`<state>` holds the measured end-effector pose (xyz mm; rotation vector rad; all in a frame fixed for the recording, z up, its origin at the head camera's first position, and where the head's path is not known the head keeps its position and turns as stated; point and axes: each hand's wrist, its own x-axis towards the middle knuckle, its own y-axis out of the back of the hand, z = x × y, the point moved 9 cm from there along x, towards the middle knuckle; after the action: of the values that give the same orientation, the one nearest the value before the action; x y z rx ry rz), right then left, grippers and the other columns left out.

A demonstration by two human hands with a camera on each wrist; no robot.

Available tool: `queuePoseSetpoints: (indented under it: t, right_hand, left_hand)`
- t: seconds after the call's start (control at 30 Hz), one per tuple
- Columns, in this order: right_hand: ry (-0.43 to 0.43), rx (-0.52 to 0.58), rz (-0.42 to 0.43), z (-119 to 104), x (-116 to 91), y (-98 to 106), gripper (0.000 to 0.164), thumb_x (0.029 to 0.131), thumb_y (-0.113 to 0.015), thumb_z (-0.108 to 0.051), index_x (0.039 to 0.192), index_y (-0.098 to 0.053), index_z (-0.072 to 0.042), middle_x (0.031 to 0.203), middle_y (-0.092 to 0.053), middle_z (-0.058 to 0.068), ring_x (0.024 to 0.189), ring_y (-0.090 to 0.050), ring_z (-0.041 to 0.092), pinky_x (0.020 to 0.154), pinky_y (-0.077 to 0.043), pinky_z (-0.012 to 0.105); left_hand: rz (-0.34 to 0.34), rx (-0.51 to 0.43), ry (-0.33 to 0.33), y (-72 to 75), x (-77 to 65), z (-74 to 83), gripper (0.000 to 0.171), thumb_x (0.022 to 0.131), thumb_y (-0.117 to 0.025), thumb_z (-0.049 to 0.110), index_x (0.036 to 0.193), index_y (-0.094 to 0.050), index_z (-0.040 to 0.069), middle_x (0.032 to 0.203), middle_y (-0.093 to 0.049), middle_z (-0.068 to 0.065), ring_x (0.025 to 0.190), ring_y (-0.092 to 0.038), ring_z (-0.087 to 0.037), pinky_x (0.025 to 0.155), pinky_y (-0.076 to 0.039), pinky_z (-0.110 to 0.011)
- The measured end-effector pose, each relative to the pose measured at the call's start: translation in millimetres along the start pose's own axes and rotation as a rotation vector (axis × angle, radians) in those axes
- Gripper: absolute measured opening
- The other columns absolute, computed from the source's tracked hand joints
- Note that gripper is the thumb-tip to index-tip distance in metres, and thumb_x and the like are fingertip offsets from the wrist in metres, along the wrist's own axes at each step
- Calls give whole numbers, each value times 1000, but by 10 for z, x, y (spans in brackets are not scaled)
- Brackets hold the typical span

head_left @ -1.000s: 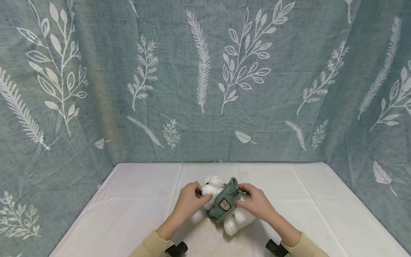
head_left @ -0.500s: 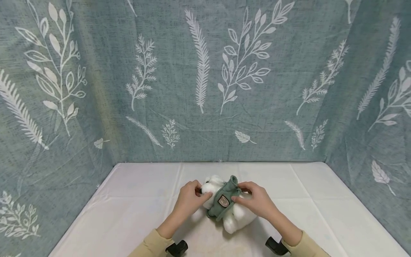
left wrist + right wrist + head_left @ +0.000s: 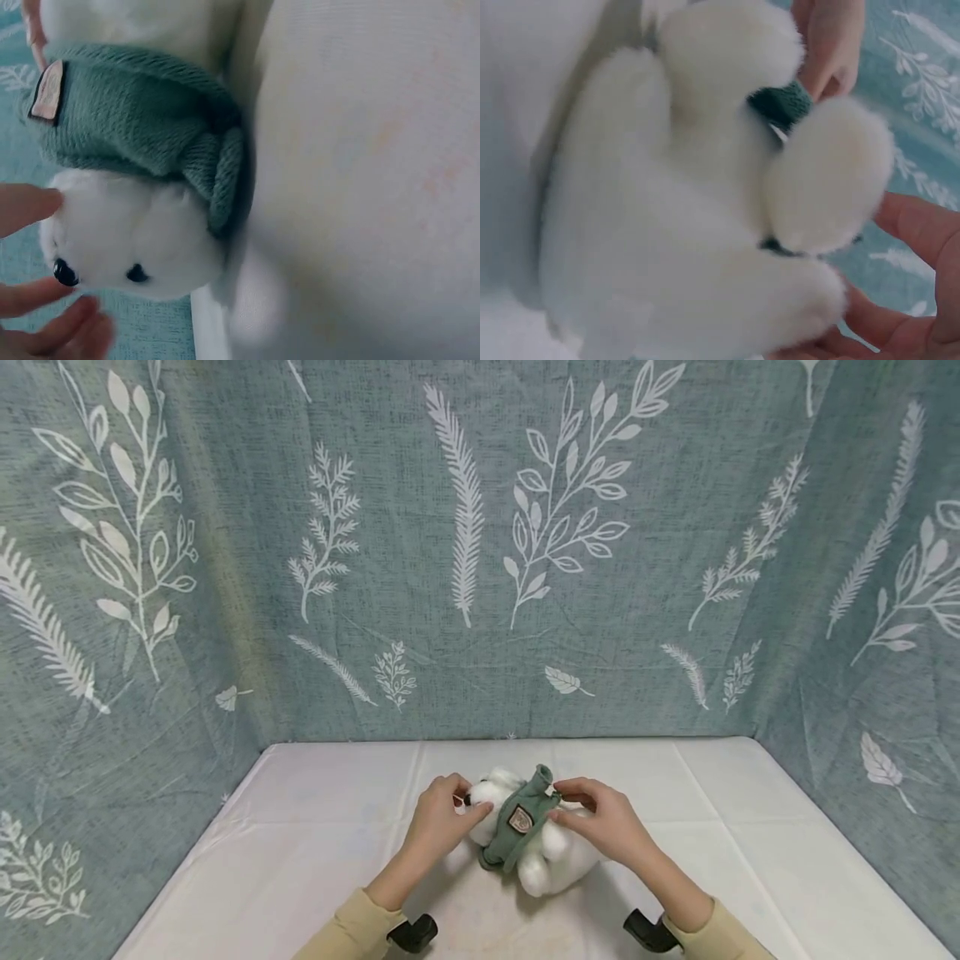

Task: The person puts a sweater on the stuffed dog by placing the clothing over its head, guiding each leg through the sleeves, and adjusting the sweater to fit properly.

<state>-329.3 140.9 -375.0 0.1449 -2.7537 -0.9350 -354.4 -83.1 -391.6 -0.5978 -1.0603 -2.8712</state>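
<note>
A white stuffed animal [image 3: 558, 868] with a black nose and eyes lies tilted on its side, head to the left. It wears a green knitted sweater [image 3: 510, 835] with a shield-shaped patch [image 3: 520, 819]. My left hand [image 3: 438, 818] holds the toy's head [image 3: 142, 232], thumb on its side and fingers by the nose. My right hand [image 3: 611, 822] pinches at the sweater's edge near the toy's body, thumb in front and fingers behind. A small white tag [image 3: 551, 790] shows by those fingers. In the right wrist view the toy's paws [image 3: 832, 176] hide part of the sweater.
A white cloth [image 3: 322, 810] with fold creases covers the table. Grey-green curtains [image 3: 405, 552] printed with white leaves stand behind it and along both sides. Black wrist-worn devices [image 3: 414, 933] sit at the beige cuffs.
The toy and its sweater have shifted slightly away from me, with both hands moving along. The white tag now shows beside the right fingers. Both hands keep their hold.
</note>
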Motion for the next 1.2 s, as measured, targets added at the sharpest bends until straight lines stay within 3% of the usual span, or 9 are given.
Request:
queuePoseSetpoints:
  t: [0.13, 0.2, 0.27, 0.4, 0.57, 0.67, 0.8, 1.0, 1.2]
  right_hand:
    - [4, 69, 2, 4, -21, 93, 40, 85, -71, -27, 120, -63, -11, 117, -66, 7, 111, -62, 25, 97, -47, 35]
    - [13, 107, 13, -15, -39, 150, 38, 85, -71, -25, 119, -63, -9, 115, -67, 9, 108, -63, 24, 94, -50, 31]
    - [17, 138, 25, -30, -65, 203, 37, 85, -71, -22, 119, -64, -8, 114, -67, 10, 105, -65, 23, 89, -52, 27]
    - [-19, 189, 15, -19, -119, 242, 34, 85, -71, -17, 116, -65, -6, 107, -70, 11, 94, -68, 18, 79, -54, 23]
    - [-91, 284, -93, 56, -163, 136, 36, 86, -69, -21, 114, -65, 2, 104, -70, 13, 89, -69, 17, 77, -56, 27]
    - [-118, 330, -130, 107, -174, 85, 38, 87, -69, -21, 113, -64, 6, 101, -71, 14, 89, -69, 18, 77, -56, 29]
    - [-137, 367, -134, 166, -168, 61, 35, 88, -67, -18, 112, -65, 7, 99, -71, 14, 88, -69, 18, 77, -56, 29]
    - [-142, 408, -143, 214, -148, 2, 35, 89, -65, -15, 113, -63, 10, 97, -72, 15, 85, -70, 16, 76, -57, 28]
    - [-145, 396, -117, 234, -131, -79, 32, 89, -66, -15, 107, -65, 12, 91, -72, 17, 79, -71, 20, 71, -57, 30]
  left_hand:
    - [99, 5, -110, 66, -32, 166, 32, 80, -76, 23, 105, -62, 8, 103, -56, -9, 95, -52, -23, 79, -45, -37]
    - [140, -39, -185, 94, -50, 284, 31, 79, -77, 18, 104, -63, 8, 101, -58, -7, 92, -54, -22, 78, -47, -35]
    - [140, -104, -252, 84, -79, 404, 27, 77, -78, 14, 100, -65, 8, 94, -60, -5, 85, -56, -20, 73, -49, -30]
    - [18, -184, -313, -64, -133, 579, 17, 78, -78, 16, 90, -66, 12, 83, -62, 1, 73, -58, -13, 63, -49, -23]
    - [-149, -164, -285, -305, -194, 646, 11, 80, -76, 20, 85, -67, 14, 78, -62, 3, 68, -55, -3, 60, -48, -18]
    - [-196, -147, -271, -421, -212, 638, 10, 81, -75, 17, 84, -67, 13, 77, -62, 3, 66, -54, 0, 60, -48, -17]
    - [-205, -162, -262, -516, -204, 614, 8, 80, -74, 10, 80, -66, 11, 73, -62, 3, 64, -54, 1, 59, -48, -17]
    - [-273, -289, -199, -592, -215, 581, 5, 80, -72, 8, 80, -67, 9, 71, -63, 2, 62, -54, -1, 58, -48, -19]
    - [-416, -366, -275, -673, -317, 724, 4, 82, -73, 11, 83, -69, 11, 77, -64, -1, 66, -54, -1, 60, -48, -19]
